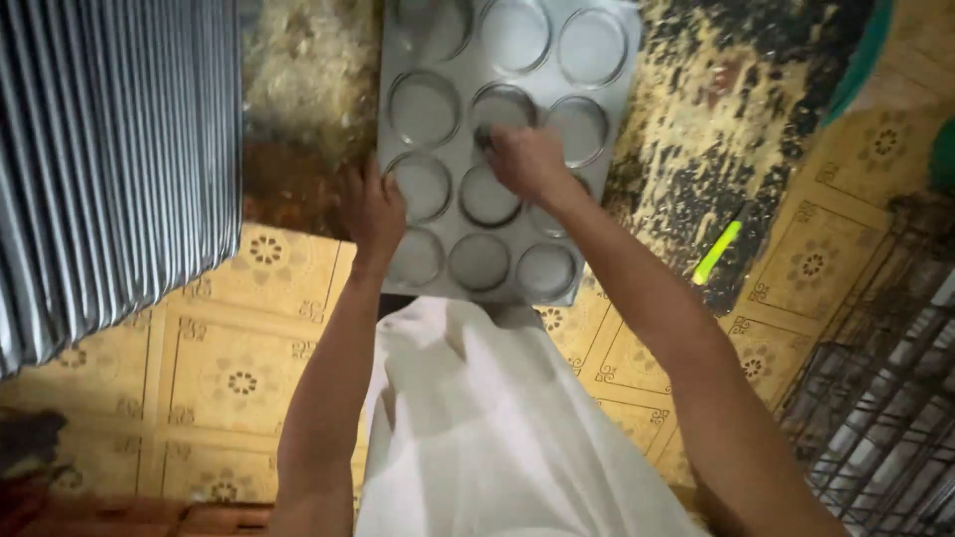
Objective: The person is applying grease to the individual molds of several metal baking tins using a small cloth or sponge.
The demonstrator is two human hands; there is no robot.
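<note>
Tray: the metal baking tray (pixel 502 149) with round cups lies flat on the worn floor (pixel 696 129) at your twelve o'clock.
Left hand: your left hand (pixel 370 211) clamps the tray's nine o'clock edge, steadying it.
Right hand: your right hand (pixel 527 161) presses into a middle cup, fingers bunched, perhaps on a small wad; too blurred to tell.
Surroundings: stacked trays (pixel 109 159) at ten o'clock; a green stick (pixel 717 252) at two.
</note>
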